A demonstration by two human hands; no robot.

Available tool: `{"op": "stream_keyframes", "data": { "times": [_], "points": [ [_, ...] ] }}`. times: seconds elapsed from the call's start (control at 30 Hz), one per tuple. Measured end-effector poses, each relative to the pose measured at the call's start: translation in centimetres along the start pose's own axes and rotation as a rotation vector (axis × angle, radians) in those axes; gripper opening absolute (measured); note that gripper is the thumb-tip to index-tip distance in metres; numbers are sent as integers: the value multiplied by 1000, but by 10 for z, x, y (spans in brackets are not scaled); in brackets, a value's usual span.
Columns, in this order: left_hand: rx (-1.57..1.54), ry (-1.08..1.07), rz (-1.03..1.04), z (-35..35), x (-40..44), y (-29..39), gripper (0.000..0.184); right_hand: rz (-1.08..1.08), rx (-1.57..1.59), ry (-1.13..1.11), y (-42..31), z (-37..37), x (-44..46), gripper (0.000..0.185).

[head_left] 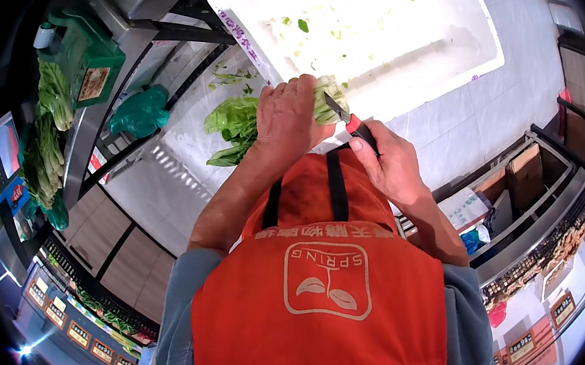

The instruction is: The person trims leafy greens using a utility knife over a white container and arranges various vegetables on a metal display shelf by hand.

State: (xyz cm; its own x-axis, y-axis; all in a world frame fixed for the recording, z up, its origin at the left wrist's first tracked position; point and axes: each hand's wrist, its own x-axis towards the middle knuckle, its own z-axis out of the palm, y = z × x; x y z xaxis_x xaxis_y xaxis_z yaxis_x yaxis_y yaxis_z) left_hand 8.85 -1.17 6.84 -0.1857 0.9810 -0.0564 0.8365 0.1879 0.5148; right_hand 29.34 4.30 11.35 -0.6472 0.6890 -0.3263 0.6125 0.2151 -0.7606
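My left hand (288, 113) is wrapped round a head of leafy lettuce (235, 120), whose green leaves stick out to the left. The pale stem end (329, 96) shows on the right of my fingers. In my right hand (393, 156) is a small knife (353, 123) with a red and black handle. Its blade lies against the stem end, pointing up and left. Both hands are at the near edge of a large white foam box (410, 96), which has green and pale scraps on its floor. My left palm and part of the lettuce are hidden.
Green leafy bundles (43, 159) lie on the left counter beside a green plastic basket (95, 57). A green plastic bag (139, 112) hangs nearby. Leaf scraps (231, 75) lie on the tiled floor. Shelving with boxes (525, 176) stands at the right.
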Motion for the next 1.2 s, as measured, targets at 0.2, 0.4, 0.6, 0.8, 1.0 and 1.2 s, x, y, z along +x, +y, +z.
{"op": "stream_keyframes", "data": {
  "times": [0.2, 0.4, 0.6, 0.8, 1.0, 1.2],
  "points": [
    [13, -32, 1, 1, 2, 1, 61, 19, -80, 27, -1, 6, 2, 35],
    [67, -136, -25, 3, 3, 3, 59, 148, -122, -14, 24, 13, 11, 39],
    [38, -122, -50, 7, 5, 2, 57, 193, -75, -36, 26, 15, 10, 43],
    [-10, -108, -74, 3, 9, -1, 60, 71, -1, -66, 7, 2, 9, 42],
    [-8, -66, -56, 10, 9, -1, 62, 52, -34, -64, 7, 3, 15, 40],
    [36, -89, -37, 11, 8, -1, 63, 120, -86, -52, 14, 8, 20, 40]
  ]
}}
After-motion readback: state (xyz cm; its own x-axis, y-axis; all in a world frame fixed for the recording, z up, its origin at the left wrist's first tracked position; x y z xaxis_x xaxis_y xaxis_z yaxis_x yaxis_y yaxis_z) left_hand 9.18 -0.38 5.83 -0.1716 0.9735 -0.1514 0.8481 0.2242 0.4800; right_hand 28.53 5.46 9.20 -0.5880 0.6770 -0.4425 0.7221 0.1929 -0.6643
